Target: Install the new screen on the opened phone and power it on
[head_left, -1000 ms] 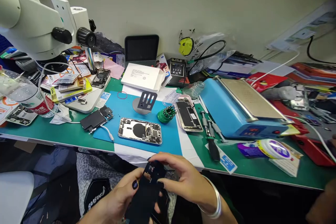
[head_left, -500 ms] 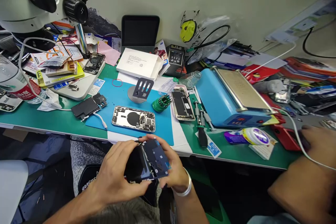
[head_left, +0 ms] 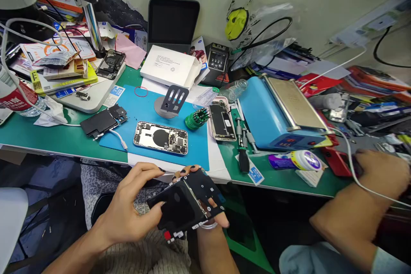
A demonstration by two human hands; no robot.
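A flat black phone panel [head_left: 180, 205] with small white tabs, one red tab and white-ringed holes is held above my lap, in front of the bench edge. My right hand [head_left: 221, 219] supports it from beneath; its dark-nailed fingertips curl over the far edge and one finger shows at the near right. My left hand [head_left: 131, 207] is at the panel's left side, thumb touching it, other fingers stretched apart from it. An opened phone housing [head_left: 160, 138] with a black round disc lies on the blue mat [head_left: 141, 98] beyond.
Left on the mat's edge is a black phone part [head_left: 104, 120] with a white cable. A green bit holder [head_left: 196, 119], metal stand [head_left: 170, 102], second phone housing [head_left: 222, 120], screwdrivers [head_left: 244, 145] and blue heating plate [head_left: 272, 115] stand rightward. Another person's arm [head_left: 353, 209] reaches in.
The black panel has turned, showing more of its face and lower edge. My left fingers have lifted from its far edge, while the right hand moved further beneath. The view shifted slightly.
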